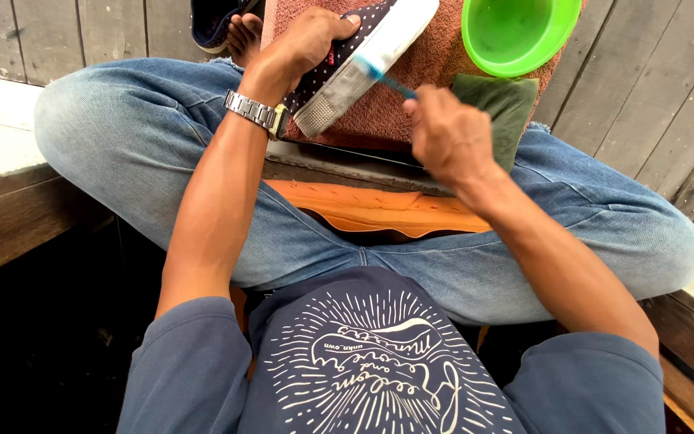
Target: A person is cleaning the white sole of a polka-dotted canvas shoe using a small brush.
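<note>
My left hand [303, 44] grips a dark blue dotted shoe [367, 48] with a white sole, tilted sole-side up over a reddish-brown towel [419, 72]. A metal watch sits on that wrist. My right hand [447, 133] holds a small blue-handled brush [391, 80], whose bristle end touches the white sole edge. Both hands are above my lap, and I sit cross-legged in blue jeans.
A bright green plastic bowl [516, 32] stands on the towel at the top right. A dark green cloth [508, 108] lies just below it. An orange cushion [379, 209] lies between my legs. Another dark shoe [214, 24] rests by my bare foot [244, 36] on grey wooden planks [652, 88].
</note>
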